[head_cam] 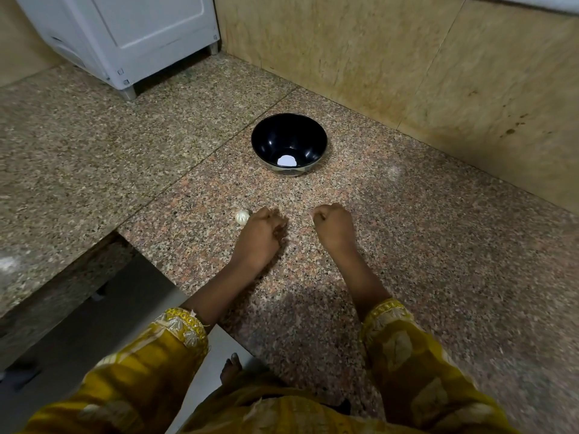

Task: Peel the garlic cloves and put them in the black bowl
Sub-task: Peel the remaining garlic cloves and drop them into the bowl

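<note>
Granite counter [423,245] bears black bowl [272,136], garlic bulb [242,217] beside fisted left hand [261,230], right hand [333,227] fisted too.

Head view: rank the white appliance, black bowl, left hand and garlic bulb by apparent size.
1. white appliance, partly cropped
2. black bowl
3. left hand, nearer the camera, so unsure against the bowl
4. garlic bulb

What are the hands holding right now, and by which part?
Cannot tell: left hand and right hand are both curled, fingers hidden underneath. The garlic bulb lies on the counter beside the left hand.
</note>
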